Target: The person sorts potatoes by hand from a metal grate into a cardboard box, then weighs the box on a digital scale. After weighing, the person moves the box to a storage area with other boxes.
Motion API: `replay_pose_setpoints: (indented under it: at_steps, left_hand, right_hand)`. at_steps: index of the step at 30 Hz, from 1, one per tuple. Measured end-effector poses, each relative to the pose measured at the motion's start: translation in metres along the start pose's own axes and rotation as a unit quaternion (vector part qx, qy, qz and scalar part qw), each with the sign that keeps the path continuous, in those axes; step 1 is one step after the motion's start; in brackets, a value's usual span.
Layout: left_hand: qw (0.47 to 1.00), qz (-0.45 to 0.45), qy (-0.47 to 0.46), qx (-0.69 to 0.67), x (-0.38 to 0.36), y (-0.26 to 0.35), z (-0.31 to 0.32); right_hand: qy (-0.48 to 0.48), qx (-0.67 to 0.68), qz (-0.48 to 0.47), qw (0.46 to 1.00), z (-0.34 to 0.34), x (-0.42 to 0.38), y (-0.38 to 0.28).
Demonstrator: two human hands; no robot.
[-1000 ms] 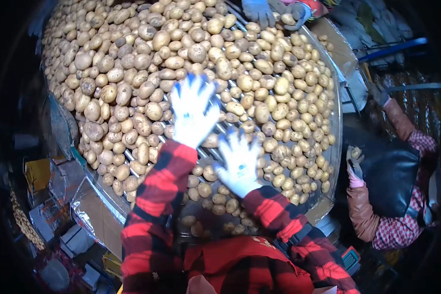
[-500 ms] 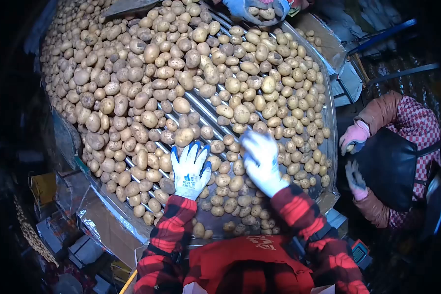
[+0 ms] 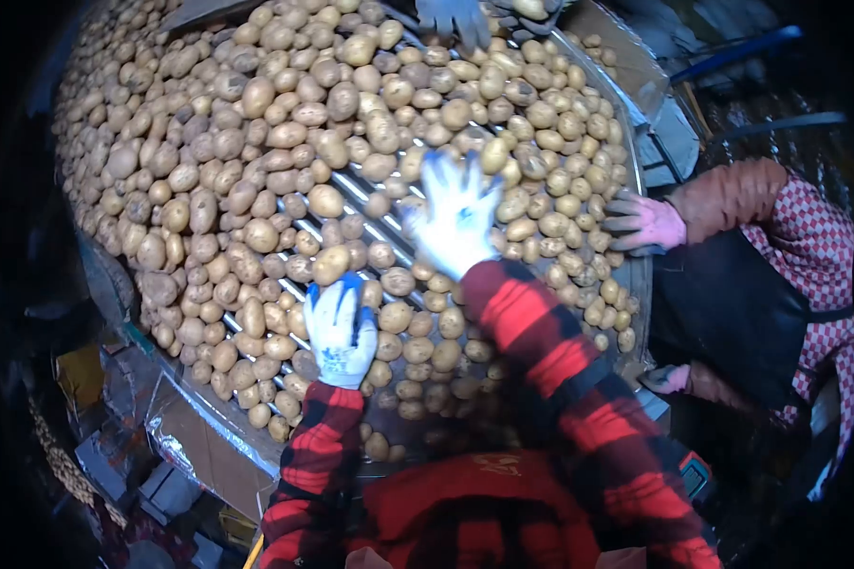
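Note:
A broad spread of potatoes (image 3: 259,98) covers a sorting table, with metal rollers (image 3: 349,187) showing through the gaps. My left hand (image 3: 342,334), in a white glove with blue fingertips, rests low among the potatoes, its fingers extended and nothing visibly held. Just beyond its fingertips lies a larger yellowish potato (image 3: 330,266). Farther forward and to the right, my right hand (image 3: 457,213) is over the potatoes and rollers, fingers spread. Its glove is overexposed and slightly blurred, and the surface under its palm is hidden.
At the right, a co-worker's pink-gloved hand (image 3: 647,222) reaches over the table's rim onto potatoes; the other hand (image 3: 669,379) is lower. Another person's gloved hands (image 3: 454,19) work at the far edge. Cardboard (image 3: 213,436) lines the near left rim.
My right hand has moved forward and left across the potatoes. My left hand has shifted slightly left. The co-worker at right has stretched one hand onto the table; the view has shifted a little.

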State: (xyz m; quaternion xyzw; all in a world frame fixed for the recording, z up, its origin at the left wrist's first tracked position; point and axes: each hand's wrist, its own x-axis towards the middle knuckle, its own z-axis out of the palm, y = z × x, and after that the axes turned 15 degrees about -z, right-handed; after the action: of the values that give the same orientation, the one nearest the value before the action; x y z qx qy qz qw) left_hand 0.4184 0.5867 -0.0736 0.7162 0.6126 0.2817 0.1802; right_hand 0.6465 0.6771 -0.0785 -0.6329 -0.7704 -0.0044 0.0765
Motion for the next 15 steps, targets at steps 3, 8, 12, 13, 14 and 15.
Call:
replay_pose_setpoints:
  at_steps: [3,8,12,13,14,15]
  left_hand:
    - [0.999,-0.019,-0.007,0.034,-0.002,0.005,-0.004]
    - [1.0,-0.011,0.014,0.01,-0.002,-0.011,0.005]
    - [1.0,0.014,-0.002,-0.024,-0.004,0.002,-0.005]
    - [1.0,-0.016,-0.009,-0.008,-0.009,0.003,-0.005]
    - [0.999,-0.048,-0.015,0.007,-0.013,0.004,-0.004]
    - [0.998,-0.055,-0.022,0.017,-0.014,0.011,-0.005]
  right_hand:
    - [-0.032,0.092,0.023,0.995,-0.016,-0.025,-0.059]
    - [-0.066,0.179,-0.087,0.978,-0.026,-0.08,-0.112]
    - [-0.017,0.329,-0.081,0.941,-0.044,-0.111,-0.121]
    - [0.068,0.33,-0.091,0.937,-0.042,-0.118,-0.112]
    - [0.082,0.323,-0.096,0.938,-0.052,-0.121,-0.096]
    - [0.102,0.3,-0.093,0.944,-0.056,-0.125,-0.08]
